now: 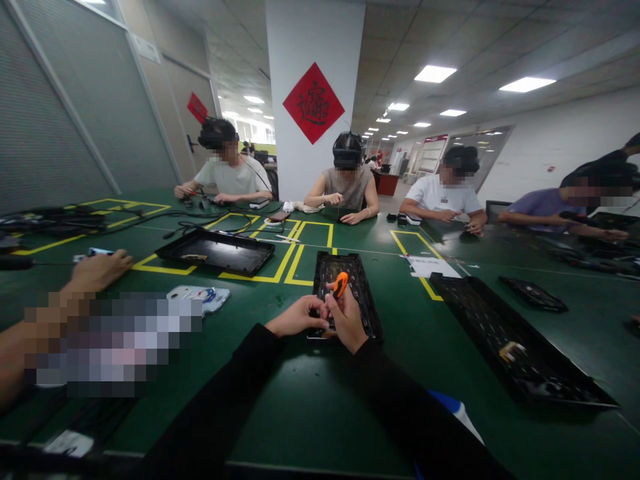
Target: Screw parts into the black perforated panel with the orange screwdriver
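Note:
In the head view, my right hand is closed around a screwdriver with an orange and black handle. The handle points up and away from me. My left hand meets it from the left, its thumb and fingers pinched close to the right fingers. Whatever the left fingers hold is too small or hidden to make out. Under both hands lies a black plastic tray with a slotted inner face, partly covered by the hands.
Another black tray lies at the left, a longer one at the right. A phone rests near a co-worker's hand on the left. Paper, cables and yellow tape mark the green table. Several people sit opposite.

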The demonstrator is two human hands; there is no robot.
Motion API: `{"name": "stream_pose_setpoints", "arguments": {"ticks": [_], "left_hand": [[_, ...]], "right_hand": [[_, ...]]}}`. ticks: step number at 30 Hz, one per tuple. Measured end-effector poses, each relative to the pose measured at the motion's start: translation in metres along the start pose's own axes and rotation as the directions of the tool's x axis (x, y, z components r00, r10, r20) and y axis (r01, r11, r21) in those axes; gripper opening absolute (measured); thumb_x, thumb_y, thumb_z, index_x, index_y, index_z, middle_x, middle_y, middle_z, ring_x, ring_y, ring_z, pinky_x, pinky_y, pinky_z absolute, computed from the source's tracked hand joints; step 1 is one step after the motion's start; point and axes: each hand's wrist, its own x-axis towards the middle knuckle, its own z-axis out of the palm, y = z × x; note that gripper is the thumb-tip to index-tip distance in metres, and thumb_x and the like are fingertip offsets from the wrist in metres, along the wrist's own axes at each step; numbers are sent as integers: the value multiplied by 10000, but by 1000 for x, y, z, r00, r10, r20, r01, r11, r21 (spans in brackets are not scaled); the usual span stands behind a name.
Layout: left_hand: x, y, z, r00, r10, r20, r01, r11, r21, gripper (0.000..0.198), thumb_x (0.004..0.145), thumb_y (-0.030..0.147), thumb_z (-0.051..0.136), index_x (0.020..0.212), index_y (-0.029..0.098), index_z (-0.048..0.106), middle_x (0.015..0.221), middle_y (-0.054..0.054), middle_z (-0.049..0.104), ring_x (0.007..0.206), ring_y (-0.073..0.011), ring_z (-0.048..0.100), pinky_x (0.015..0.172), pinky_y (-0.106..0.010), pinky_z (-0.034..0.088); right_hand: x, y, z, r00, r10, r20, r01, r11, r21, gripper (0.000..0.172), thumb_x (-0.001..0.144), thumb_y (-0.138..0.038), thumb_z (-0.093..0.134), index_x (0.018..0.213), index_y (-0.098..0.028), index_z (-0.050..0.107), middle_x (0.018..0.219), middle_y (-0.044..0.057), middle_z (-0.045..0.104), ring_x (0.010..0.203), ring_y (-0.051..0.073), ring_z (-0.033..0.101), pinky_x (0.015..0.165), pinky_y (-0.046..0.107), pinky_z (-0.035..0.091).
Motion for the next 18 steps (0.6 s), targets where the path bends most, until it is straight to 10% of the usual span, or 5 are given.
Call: {"name": "stream_pose_setpoints", "arguments": {"ticks": [18], "left_hand": [[0, -2, -5, 996, 37, 85, -39, 999, 21, 239, 706, 372, 614, 743, 136, 611, 803, -23, 617, 784, -129, 534, 789, -257, 388]], "right_hand": [[8, 12, -2, 995, 20, -97, -6, 990, 142, 217, 713, -335, 625, 748, -171, 487, 662, -16, 568, 570, 97, 530, 535, 212, 433]]}}
